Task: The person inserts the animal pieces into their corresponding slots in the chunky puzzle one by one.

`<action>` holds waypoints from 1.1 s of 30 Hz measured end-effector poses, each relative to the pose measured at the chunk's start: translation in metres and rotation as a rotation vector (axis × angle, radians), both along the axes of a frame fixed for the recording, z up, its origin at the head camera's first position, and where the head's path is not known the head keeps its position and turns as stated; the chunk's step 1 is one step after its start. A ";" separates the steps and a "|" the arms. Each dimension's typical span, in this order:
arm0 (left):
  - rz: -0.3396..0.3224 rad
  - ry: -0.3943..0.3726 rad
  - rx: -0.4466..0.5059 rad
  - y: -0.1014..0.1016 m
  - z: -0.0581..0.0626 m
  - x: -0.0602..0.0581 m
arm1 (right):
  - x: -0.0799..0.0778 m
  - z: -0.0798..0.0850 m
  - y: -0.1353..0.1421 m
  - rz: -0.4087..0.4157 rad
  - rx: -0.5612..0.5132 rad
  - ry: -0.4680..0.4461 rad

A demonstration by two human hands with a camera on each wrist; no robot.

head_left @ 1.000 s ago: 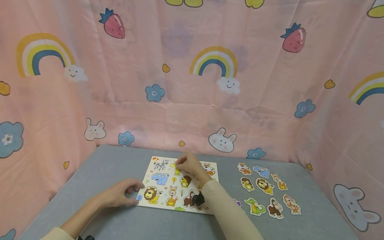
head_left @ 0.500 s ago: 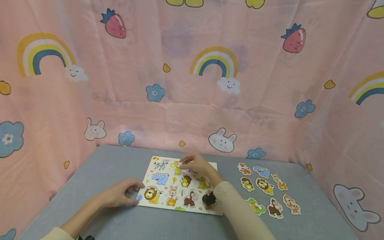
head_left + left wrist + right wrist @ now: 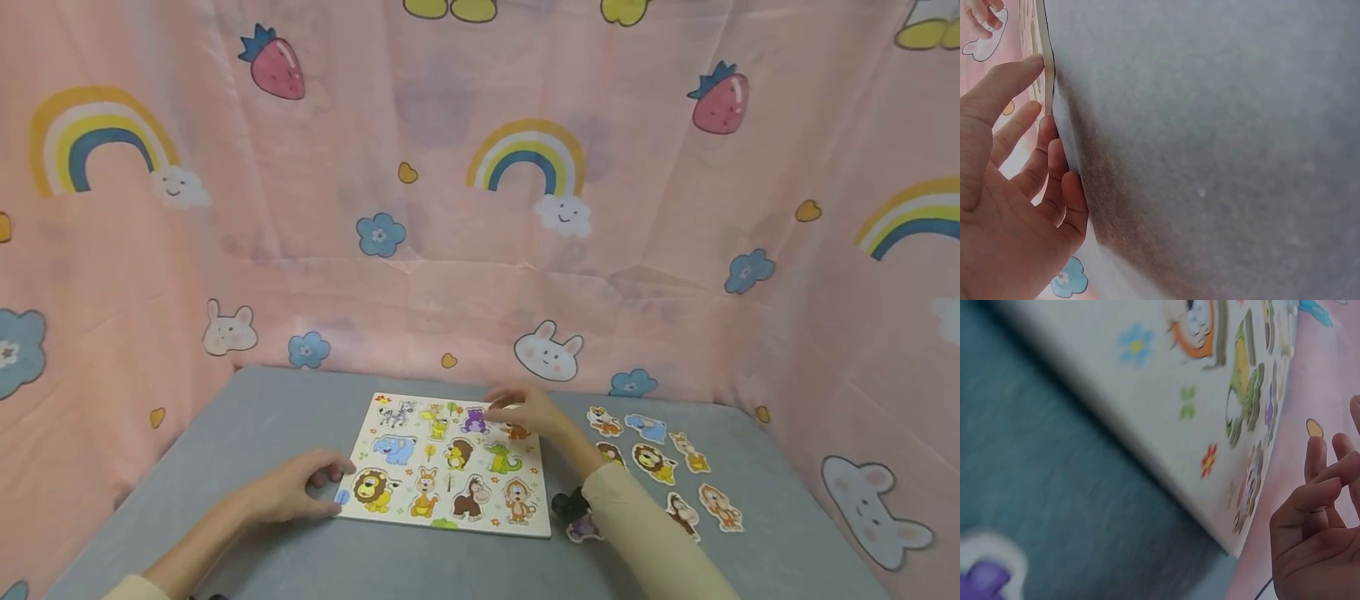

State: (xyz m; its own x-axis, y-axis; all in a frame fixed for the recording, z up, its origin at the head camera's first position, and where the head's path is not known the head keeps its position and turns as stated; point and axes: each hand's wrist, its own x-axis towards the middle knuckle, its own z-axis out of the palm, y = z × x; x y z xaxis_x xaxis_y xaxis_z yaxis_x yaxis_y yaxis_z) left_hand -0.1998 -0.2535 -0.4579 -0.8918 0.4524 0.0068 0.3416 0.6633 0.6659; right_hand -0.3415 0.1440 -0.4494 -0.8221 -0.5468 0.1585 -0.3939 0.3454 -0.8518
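A white animal puzzle board lies on the grey table, printed with a zebra, giraffe, lion and other animals. My left hand rests at its left edge. In the left wrist view, the thumb and fingertips touch the board's side. My right hand hovers over the upper right of the board, close to the purple hippo and the tiger picture. Its fingers are loosely bent with nothing between them, as the right wrist view shows too. The giraffe shows at the board's top row.
Loose animal pieces lie right of the board: a tiger, an elephant, a kangaroo, a lion, a gorilla, a monkey. A purple piece is partly behind the right wrist. Pink printed cloth surrounds the table.
My right hand has left the giraffe and moved right across the board, uncovering the hippo and the lower right pictures. The left hand stays at the edge. The head view has shifted slightly.
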 end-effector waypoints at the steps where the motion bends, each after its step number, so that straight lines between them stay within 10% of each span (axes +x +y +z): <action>1: 0.000 -0.001 0.002 0.000 0.000 0.000 | 0.000 -0.001 0.003 -0.014 0.005 -0.007; 33: -0.015 0.008 0.028 -0.001 -0.001 0.000 | 0.038 0.003 0.099 -0.114 0.069 -0.027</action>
State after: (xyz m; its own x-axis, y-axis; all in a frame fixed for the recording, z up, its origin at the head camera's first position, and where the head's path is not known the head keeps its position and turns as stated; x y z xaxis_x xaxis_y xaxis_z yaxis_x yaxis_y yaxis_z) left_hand -0.1995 -0.2547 -0.4587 -0.8849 0.4650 0.0271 0.3567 0.6392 0.6813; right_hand -0.3030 0.2430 -0.4465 -0.8831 -0.4583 0.1003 -0.3257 0.4451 -0.8341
